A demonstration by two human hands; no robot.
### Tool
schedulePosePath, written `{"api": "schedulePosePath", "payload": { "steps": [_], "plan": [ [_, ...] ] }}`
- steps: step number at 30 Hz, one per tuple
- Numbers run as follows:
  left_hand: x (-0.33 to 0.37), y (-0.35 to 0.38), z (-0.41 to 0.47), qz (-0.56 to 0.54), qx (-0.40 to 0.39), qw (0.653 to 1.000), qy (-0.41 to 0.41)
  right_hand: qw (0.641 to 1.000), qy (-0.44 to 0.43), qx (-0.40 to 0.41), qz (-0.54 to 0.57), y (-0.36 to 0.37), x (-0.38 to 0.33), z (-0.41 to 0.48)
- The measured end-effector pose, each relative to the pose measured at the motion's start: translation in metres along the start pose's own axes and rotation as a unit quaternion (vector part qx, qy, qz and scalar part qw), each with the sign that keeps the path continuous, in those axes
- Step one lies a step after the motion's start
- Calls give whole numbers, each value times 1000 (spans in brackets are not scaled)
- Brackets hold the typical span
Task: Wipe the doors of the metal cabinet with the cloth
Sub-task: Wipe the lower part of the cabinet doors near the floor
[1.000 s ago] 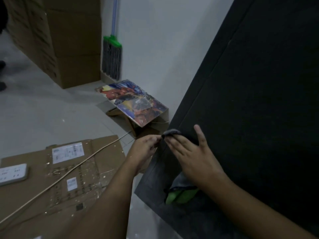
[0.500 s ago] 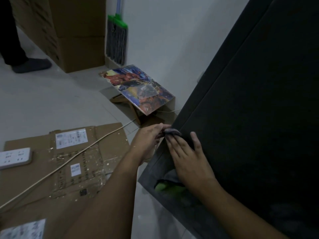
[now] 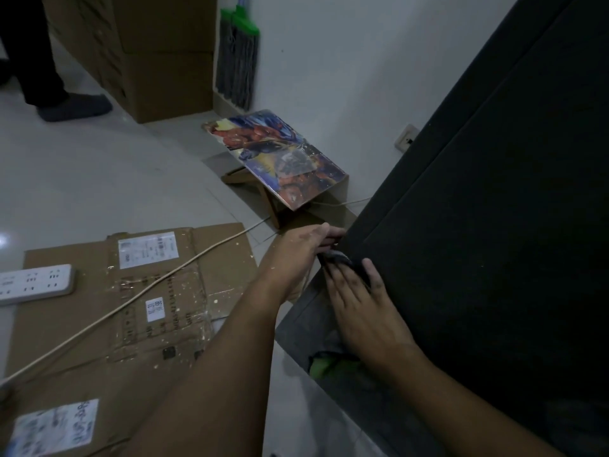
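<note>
The black metal cabinet [image 3: 494, 225] fills the right side, its door leaning across the view. A dark cloth [image 3: 337, 258] with a green part [image 3: 324, 366] lies against the door's lower left corner. My right hand [image 3: 362, 308] lies flat on the cloth with straight fingers, pressing it to the door. My left hand [image 3: 296, 255] is at the door's left edge, its fingers curled on the cloth's upper end. Most of the cloth is hidden under my right hand.
A flattened cardboard sheet [image 3: 99, 324] covers the floor at left, with a white power strip [image 3: 33, 283] and a pale cable [image 3: 148, 291] on it. A colourful board [image 3: 276, 159], a green broom [image 3: 237, 57], stacked boxes [image 3: 148, 61], a person's leg [image 3: 49, 94] and a wall socket [image 3: 407, 138] lie beyond.
My left hand has slid onto the cabinet's edge, still on the cloth's end. My right hand stays flat on the cloth. A person's leg has come into view.
</note>
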State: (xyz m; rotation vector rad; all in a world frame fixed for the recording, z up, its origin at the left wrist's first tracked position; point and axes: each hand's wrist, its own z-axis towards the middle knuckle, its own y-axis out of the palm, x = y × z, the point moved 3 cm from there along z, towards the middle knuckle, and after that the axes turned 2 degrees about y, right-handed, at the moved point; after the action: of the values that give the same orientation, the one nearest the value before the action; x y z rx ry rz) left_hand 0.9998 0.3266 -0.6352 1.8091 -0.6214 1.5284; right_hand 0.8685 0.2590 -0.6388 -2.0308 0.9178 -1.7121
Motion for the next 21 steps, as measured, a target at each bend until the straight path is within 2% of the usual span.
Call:
{"api": "schedulePosePath", "payload": {
  "steps": [5,8,10,11,14,16,18,21],
  "plan": [
    [-8,4,-5,2,40,999,-10,993,-99,-56,-24,7,-21,4],
    [-11,1,-6,10,97,994,-41,992,-109,-66,-19,9,-19,-6],
    [-18,-2,-4,24,142,985,-90,993,-97,-63,-18,7,-5,-23],
    [-26,-4,-3,67,151,979,-122,996,-77,-50,-6,7,3,-33],
    [-26,7,-12,281,58,940,-185,997,31,-4,64,0,34,-70],
    [5,39,-38,343,-66,913,-212,992,74,35,99,1,47,-93],
    [25,75,-63,378,-197,867,-257,985,114,54,120,-1,58,-114],
    [47,117,-84,464,-227,831,-206,969,183,55,154,-5,68,-143]
  ]
}}
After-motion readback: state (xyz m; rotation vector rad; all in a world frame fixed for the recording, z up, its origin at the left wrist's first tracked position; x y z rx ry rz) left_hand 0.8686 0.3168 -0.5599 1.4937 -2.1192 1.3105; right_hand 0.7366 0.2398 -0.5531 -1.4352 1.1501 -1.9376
